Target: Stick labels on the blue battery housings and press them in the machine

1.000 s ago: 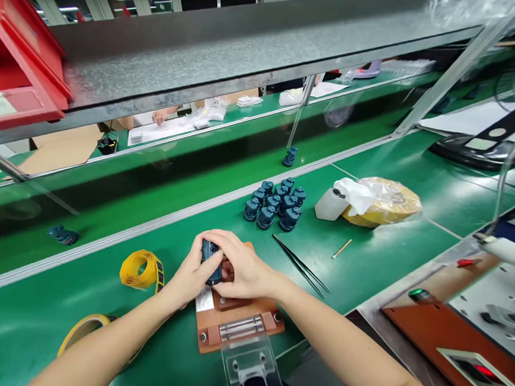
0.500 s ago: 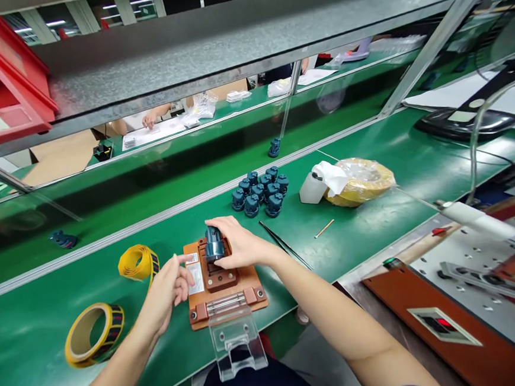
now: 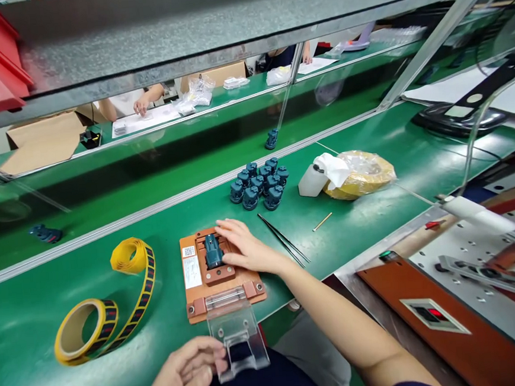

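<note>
A dark teal plastic housing [image 3: 213,251] lies in the recess of a brown fixture [image 3: 222,275] on the bench. My right hand [image 3: 248,250] rests along the fixture's right side, fingers stretched and apart, with the thumb close to the housing. Hinged at the fixture's near edge, a clear plastic cover [image 3: 238,331] is folded back toward me and juts over the bench edge. At its left edge my left hand [image 3: 191,370] has its curled fingers on the cover. White labels [image 3: 192,272] are stuck on the fixture's left side.
Several teal housings [image 3: 259,184] stand at the back. Black tweezers [image 3: 283,240], a small stick [image 3: 322,222], a white bottle [image 3: 310,181] and a wrapped yellow roll [image 3: 361,176] lie rightward. A yellow label roll [image 3: 79,332] is left. A metal shelf [image 3: 227,32] hangs overhead; co-workers' hands show beyond.
My left hand has moved from beside the fixture down to the clear cover. The housing now lies down in the recess, and my right hand has let go of it and opened.
</note>
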Available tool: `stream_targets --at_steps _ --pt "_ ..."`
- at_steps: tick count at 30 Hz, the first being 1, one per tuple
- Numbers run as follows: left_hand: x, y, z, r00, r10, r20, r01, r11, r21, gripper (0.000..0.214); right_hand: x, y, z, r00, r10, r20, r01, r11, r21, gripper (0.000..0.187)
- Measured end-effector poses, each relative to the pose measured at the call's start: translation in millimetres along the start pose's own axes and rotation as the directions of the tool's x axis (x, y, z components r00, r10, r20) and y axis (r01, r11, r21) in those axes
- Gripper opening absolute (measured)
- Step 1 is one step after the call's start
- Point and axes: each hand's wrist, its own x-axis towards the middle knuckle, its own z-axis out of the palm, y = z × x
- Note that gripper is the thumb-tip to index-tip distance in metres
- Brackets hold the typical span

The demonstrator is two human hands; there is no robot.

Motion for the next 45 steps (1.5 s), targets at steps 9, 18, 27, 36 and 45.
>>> stream_targets --at_steps 9,18,27,36,45 --pt "39.2 85.7 -12.7 0.997 0.045 -0.058 -0.064 0.921 -0.384 0.065 -94.5 46.6 -8.1 0.754 0.248 -0.608 -0.539 0.763 -0.358 0.039" --pt "56.9 105.2 -73.0 0.905 0.233 -0.357 -0.056 0.896 0.440 0.048 -110.5 53.4 6.5 0.704 0.268 -0.658 -0.640 0.642 -0.423 0.042" --pt "92.6 127.8 -152.4 0.759 0.467 -0.454 0.253 0.432 0.866 0.030 -107.7 52.8 2.3 0.597 0.348 -0.722 -0.633 0.758 -0.158 0.046" --pt "74.9 123.6 -161.3 0.710 0.449 -0.542 0.096 0.701 0.706 0.043 -58.2 17.7 -15.9 0.456 0.777 -0.434 -0.047 0.508 0.860 0.040" --pt "42.7 98.3 -135.9 0.507 0.434 -0.745 -0.012 0.868 0.497 0.038 26.6 -63.2 -1.4 0.871 0.485 -0.081 -0.061 0.270 0.961 0.034"
